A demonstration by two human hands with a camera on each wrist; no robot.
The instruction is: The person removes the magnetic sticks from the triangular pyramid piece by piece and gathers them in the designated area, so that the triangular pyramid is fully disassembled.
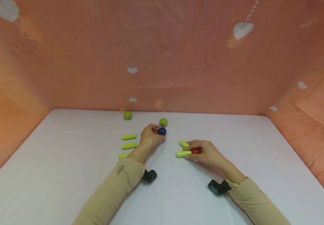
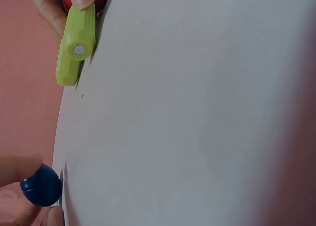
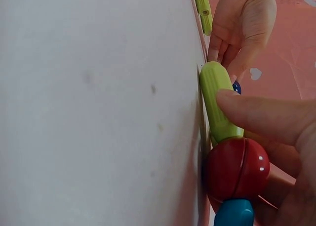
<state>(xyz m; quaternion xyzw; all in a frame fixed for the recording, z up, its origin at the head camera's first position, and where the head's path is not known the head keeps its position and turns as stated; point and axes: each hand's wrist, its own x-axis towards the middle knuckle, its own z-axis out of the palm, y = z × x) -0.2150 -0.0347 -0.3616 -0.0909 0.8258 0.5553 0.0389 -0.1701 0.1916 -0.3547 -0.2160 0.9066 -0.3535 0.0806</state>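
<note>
My left hand (image 1: 148,139) pinches a dark blue ball (image 1: 162,131) between thumb and fingers, just in front of a green ball (image 1: 163,122). In the left wrist view the blue ball (image 2: 41,185) shows a seam line. My right hand (image 1: 208,153) has its thumb on a light green stick (image 1: 183,154), with a red ball (image 1: 196,150) within the grasp. A second green stick (image 1: 184,144) lies alongside at an angle. Seen from the right wrist, the green stick (image 3: 217,102) meets the red ball (image 3: 237,169), and a teal piece (image 3: 234,213) touches its other side.
Several light green sticks (image 1: 129,146) lie in a column left of my left hand, the nearest partly covered by the forearm. Another green ball (image 1: 127,115) sits by the back edge of the white table (image 1: 74,140). Orange cloth (image 1: 179,62) with hearts stands behind and at both sides.
</note>
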